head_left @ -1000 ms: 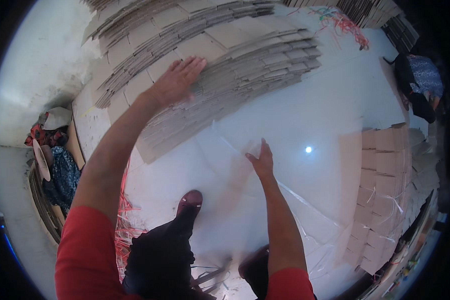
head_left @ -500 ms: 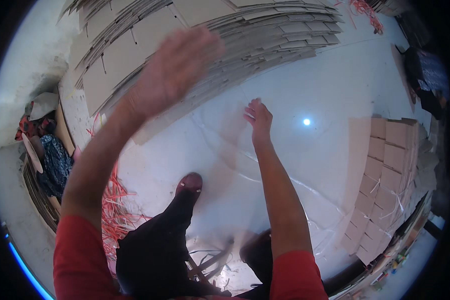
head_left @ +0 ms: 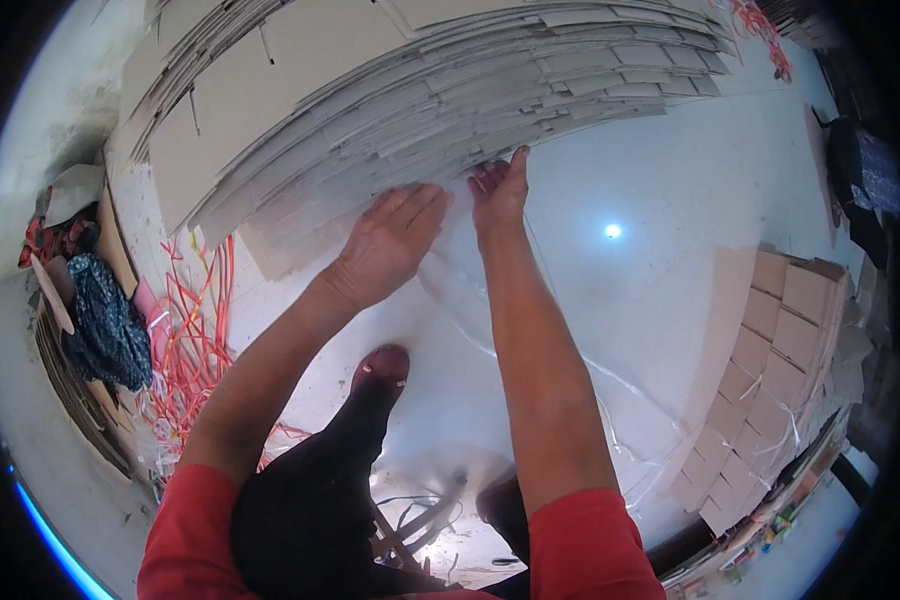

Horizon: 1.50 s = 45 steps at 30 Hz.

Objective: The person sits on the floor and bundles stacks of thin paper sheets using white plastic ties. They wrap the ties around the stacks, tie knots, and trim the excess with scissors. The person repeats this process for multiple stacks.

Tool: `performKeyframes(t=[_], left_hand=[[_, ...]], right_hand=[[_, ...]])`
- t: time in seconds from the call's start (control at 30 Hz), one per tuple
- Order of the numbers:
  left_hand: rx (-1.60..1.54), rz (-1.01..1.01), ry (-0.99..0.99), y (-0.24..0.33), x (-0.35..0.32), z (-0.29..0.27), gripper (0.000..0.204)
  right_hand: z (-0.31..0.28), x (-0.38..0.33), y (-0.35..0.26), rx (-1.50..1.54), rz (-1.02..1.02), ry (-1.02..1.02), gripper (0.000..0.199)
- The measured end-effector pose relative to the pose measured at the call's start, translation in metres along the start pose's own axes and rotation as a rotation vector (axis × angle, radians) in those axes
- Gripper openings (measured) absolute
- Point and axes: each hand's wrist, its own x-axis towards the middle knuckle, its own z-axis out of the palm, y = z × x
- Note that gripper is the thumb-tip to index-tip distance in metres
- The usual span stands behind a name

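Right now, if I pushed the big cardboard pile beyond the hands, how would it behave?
The pile would probably feel heavy, since it holds many layers. It might fan out rather than move as one block, as its edges are staggered. The single sheets look thin and flat, so each is likely light and fairly stiff.

A: Was glare noted?
B: Yes; a white spot is reflected by the pale floor.
A: Distortion?
B: Edges are bowed; corners are blacked out, the right margin dimly lit.
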Motion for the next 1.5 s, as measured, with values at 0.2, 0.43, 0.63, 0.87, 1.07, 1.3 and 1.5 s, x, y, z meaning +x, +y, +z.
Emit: performKeyframes(t=[0.2, 0.43, 0.63, 0.87, 1.07, 1.3, 1.5], left_hand=[[-0.459, -0.299, -0.224, -0.007, -0.018, 0.033, 0.040], [-0.879, -0.957, -0.143, -0.048, -0.060, 0.092, 0.070], [-1.797, -1.118, 0.254, -0.026, -0.052, 0.099, 0.065], [-1.773, -1.098, 0.320, -0.047, -0.046, 0.090, 0.056], [-0.616, -0.559, -0.452, -0.028, -0.026, 0.038, 0.049], [0.313, -0.157, -0.006, -0.044, 0.148, -0.159, 0.067], [-0.236, -0.184, -0.334, -0.054, 0.195, -0.144, 0.083]], right_hand=[[0.021, -0.009, -0.003, -0.017, 0.032, 0.078, 0.079], [0.008, 0.008, -0.008, 0.160, 0.118, 0.027, 0.082], [0.009, 0.004, -0.017, 0.234, 0.171, 0.044, 0.066], [0.026, 0.010, -0.037, -0.268, 0.069, -0.093, 0.055], [0.029, 0.020, -0.027, 0.050, 0.065, -0.339, 0.072], [0.043, 0.018, -0.014, 0.297, 0.095, -0.483, 0.065], [0.015, 0.034, -0.007, 0.282, 0.064, -0.190, 0.045]])
